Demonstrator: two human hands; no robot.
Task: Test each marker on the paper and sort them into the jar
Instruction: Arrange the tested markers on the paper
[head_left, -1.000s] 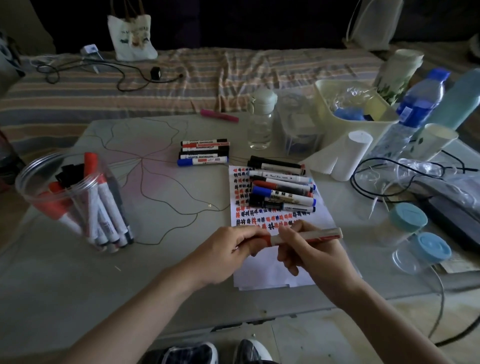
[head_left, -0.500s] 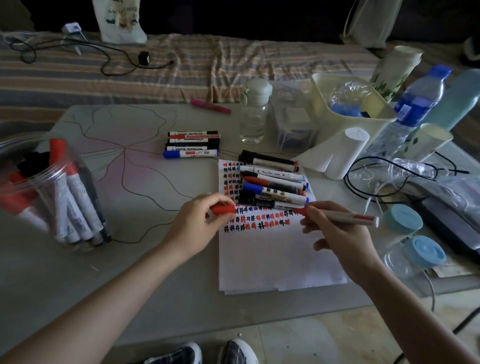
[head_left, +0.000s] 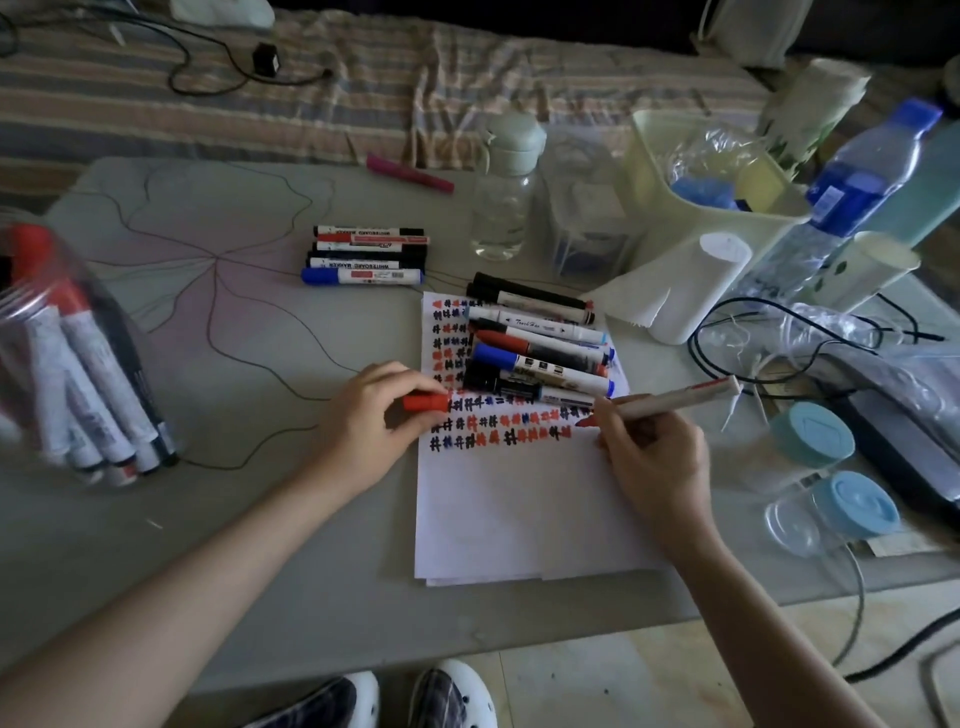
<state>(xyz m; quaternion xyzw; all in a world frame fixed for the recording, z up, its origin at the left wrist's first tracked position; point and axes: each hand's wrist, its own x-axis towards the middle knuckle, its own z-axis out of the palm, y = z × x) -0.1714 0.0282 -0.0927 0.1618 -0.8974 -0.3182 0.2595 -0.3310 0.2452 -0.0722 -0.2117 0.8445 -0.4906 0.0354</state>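
From the head camera: the right hand (head_left: 654, 467) grips an uncapped red marker (head_left: 670, 400), tip at the paper (head_left: 519, 519) by the last row of test marks; the left hand (head_left: 369, 415) pinches its red cap (head_left: 426, 402). Several markers already stand in the jar (head_left: 78, 364); two groups (head_left: 540, 353) (head_left: 363, 254) look untested

Surface: grey tabletop with thin drawn lines (head_left: 249, 332)
Centre: white paper sheets (head_left: 519, 509)
Left: clear plastic jar of markers (head_left: 78, 364)
Behind paper: row of five whiteboard markers (head_left: 363, 254)
Right: white tissue roll (head_left: 685, 291), two blue-lidded clear jars (head_left: 831, 478)
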